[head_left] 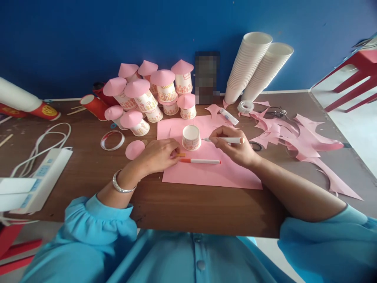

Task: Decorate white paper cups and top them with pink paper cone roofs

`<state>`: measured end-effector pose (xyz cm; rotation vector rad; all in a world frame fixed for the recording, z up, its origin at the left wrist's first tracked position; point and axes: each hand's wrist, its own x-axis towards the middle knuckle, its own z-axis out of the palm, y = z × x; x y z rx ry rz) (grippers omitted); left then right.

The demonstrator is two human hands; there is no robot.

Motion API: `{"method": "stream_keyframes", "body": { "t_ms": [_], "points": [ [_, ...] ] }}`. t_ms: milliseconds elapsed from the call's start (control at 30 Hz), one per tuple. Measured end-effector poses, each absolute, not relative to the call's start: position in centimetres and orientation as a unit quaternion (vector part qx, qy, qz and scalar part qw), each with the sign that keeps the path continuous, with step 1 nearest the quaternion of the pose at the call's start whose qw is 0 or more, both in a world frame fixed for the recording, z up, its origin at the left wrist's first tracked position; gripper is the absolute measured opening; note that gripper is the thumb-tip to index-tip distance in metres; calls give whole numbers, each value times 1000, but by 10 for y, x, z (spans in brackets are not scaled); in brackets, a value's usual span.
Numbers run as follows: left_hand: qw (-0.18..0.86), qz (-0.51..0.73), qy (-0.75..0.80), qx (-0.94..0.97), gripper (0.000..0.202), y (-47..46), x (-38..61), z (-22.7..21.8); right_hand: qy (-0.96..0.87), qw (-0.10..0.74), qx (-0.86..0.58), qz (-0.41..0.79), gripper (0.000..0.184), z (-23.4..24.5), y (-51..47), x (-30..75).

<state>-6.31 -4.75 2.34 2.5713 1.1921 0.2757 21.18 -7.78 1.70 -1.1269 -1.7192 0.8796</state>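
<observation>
My right hand (234,147) grips a white marker (231,140), its tip pointing left, close to the side of a short white paper cup (191,138). The cup stands on a pink paper sheet (206,173) and has red and orange drawings round its lower part. Left of the cup, my left hand (160,154) rests with its fingertips closed on a small orange-yellow marker cap (180,155). A white marker with a red cap (203,161) lies on the sheet in front of the cup.
Paper-cup towers with pink cone roofs (141,88) cluster at the back left. Two tall cup stacks (249,65) lean on the blue wall. Pink scraps (312,137), a glue stick (229,116) and a tape roll (245,106) lie right. A power strip (44,177) is left.
</observation>
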Motion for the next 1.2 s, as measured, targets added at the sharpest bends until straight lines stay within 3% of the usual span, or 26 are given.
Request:
{"method": "stream_keyframes", "body": {
  "t_ms": [167, 267, 467, 900, 1200],
  "points": [
    [291, 189, 405, 846, 20, -50, -65, 35, -639, 436, -390, 500, 28, 19, -77, 217],
    [365, 217, 409, 808, 31, -51, -64, 36, -621, 450, -361, 531, 23, 20, -78, 218],
    [430, 223, 414, 771, 34, -56, -55, 33, -630, 413, -343, 561, 21, 21, -81, 214],
    [457, 231, 401, 760, 30, -65, -47, 28, -597, 358, -358, 622, 31, 18, -86, 204],
    [283, 321, 341, 837, 14, -71, -44, 32, -533, 426, -336, 649, 30, 10, -81, 202]
  ]
}}
